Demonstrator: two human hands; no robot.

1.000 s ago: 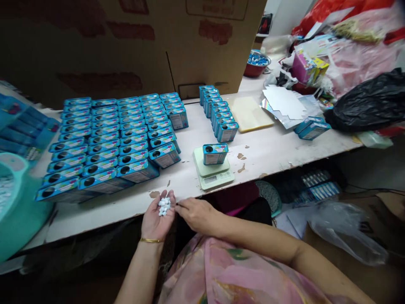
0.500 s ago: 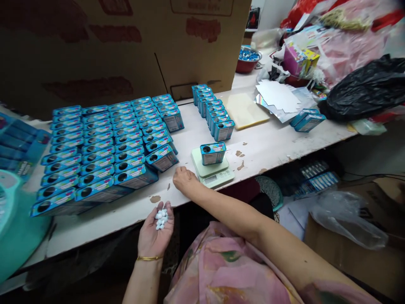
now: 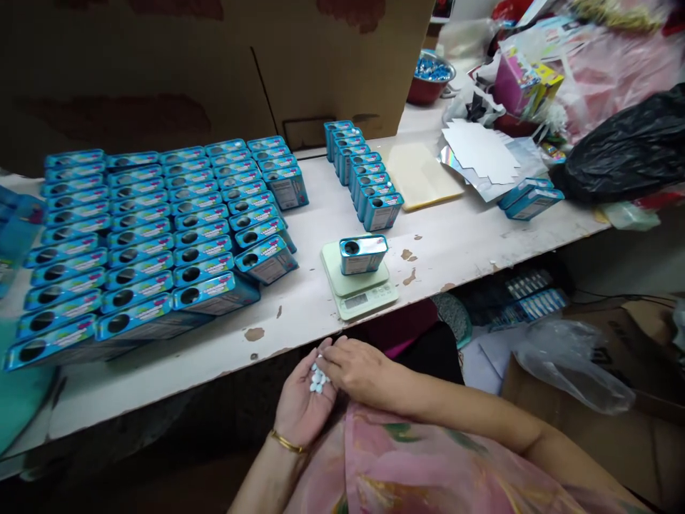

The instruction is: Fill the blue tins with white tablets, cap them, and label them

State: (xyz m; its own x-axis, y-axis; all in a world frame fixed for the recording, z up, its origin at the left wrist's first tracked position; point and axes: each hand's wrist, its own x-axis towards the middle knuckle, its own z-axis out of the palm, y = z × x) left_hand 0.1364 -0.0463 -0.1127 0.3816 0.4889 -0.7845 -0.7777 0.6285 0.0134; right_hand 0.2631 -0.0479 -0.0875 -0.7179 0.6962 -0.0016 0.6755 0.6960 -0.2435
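Note:
Low in front of the table edge, my left hand (image 3: 302, 403) is cupped palm up and holds a small heap of white candies (image 3: 319, 382). Above that palm, my right hand (image 3: 364, 371) has its fingers bent together and reaching into the heap; the fingertips are partly hidden, so what they pinch cannot be made out. On the table, a pale green digital scale (image 3: 369, 298) carries one upright blue tin (image 3: 361, 260) with a dark round hole in its top. Its display is too small to read.
Rows of blue tins (image 3: 144, 235) fill the table's left side. A shorter line of tins (image 3: 382, 210) stands behind the scale, beside a cream board (image 3: 422, 178). Farther right lie white cards (image 3: 476, 153), two tins (image 3: 535, 200) and a black bag (image 3: 626, 146). A big carton (image 3: 214, 71) stands behind.
My right hand went from beside my left palm to the table near the scale, then came back over the candies. My left hand stayed cupped. The camera view shifted slightly.

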